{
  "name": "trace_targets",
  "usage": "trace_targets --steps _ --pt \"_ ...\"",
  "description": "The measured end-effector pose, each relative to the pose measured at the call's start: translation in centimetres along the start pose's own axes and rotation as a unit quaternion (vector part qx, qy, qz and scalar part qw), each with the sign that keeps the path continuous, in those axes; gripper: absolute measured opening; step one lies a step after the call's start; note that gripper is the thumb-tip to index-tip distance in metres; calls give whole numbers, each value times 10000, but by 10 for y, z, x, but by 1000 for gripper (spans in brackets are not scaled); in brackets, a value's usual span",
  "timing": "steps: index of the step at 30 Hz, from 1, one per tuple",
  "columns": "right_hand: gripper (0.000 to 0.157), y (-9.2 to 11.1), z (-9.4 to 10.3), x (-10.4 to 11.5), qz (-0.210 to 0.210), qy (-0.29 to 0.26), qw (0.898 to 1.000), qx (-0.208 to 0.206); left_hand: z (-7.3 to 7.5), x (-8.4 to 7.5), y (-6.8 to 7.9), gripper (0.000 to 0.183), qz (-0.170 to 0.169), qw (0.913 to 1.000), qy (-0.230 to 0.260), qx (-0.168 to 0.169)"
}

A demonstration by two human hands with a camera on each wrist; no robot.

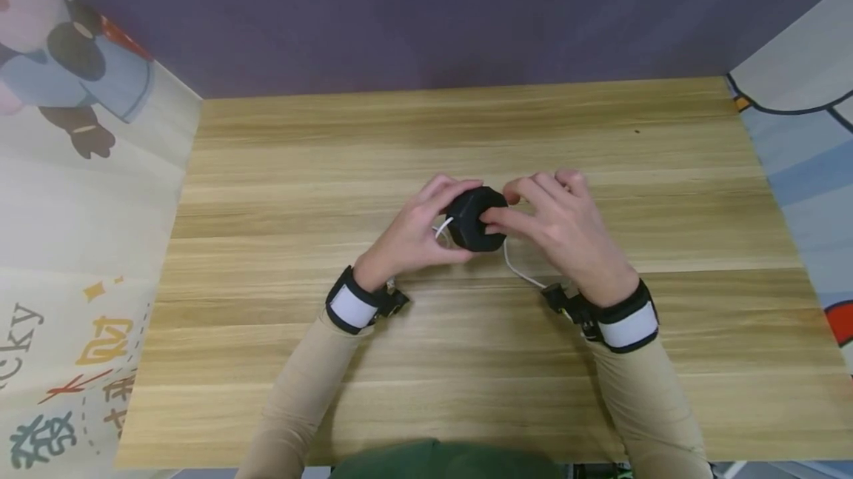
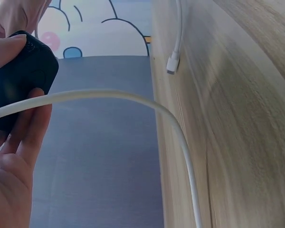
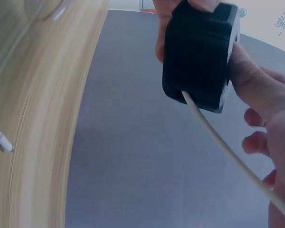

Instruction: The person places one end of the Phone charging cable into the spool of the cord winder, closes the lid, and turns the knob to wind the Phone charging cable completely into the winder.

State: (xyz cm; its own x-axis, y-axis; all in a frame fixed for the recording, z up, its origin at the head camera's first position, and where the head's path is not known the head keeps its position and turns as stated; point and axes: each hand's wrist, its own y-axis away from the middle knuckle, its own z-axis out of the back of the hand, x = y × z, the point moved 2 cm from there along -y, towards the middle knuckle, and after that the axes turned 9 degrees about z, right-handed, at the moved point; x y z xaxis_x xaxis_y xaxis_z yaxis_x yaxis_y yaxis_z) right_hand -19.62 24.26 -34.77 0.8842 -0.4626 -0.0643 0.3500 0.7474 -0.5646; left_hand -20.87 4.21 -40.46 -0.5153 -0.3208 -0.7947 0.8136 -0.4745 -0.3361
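Observation:
A chunky black octagonal cable winder (image 1: 474, 201) is held above the middle of the table, with a white cable (image 1: 523, 272) coming out of two sides. My left hand (image 1: 426, 227) grips it from the left, thumb and fingers on opposite edges. From the right, my right hand (image 1: 549, 216) has its thumb and index fingertips at the winder's round recessed face; its other fingers are bent. What those fingertips hold inside the recess is partly hidden. In the left wrist view, a white cable plug (image 2: 173, 63) hangs near or lies on the table; I cannot tell which.
The wooden table (image 1: 266, 360) spreads around both hands. A dark blue-grey panel (image 1: 426, 20) borders its far edge. Printed cartoon panels (image 1: 73, 190) flank the sides. Each wrist wears a camera strap (image 1: 353, 307), and the cable runs close by the right one.

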Motion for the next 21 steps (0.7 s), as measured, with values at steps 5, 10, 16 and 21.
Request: trace_targets --steps 5,10,16,21 --pt "22 -4 -3 2 -185 127 9988 -424 1 -1 1 88 29 9999 8 -126" --pt "24 -6 -5 5 -500 205 9961 -702 3 -2 1 86 204 9995 103 -197" --pt "28 -10 -9 10 -818 230 9923 -901 5 0 0 84 268 9990 163 -309" --pt "30 -11 -12 13 -1065 228 9906 -830 5 1 1 83 173 9987 81 -471"
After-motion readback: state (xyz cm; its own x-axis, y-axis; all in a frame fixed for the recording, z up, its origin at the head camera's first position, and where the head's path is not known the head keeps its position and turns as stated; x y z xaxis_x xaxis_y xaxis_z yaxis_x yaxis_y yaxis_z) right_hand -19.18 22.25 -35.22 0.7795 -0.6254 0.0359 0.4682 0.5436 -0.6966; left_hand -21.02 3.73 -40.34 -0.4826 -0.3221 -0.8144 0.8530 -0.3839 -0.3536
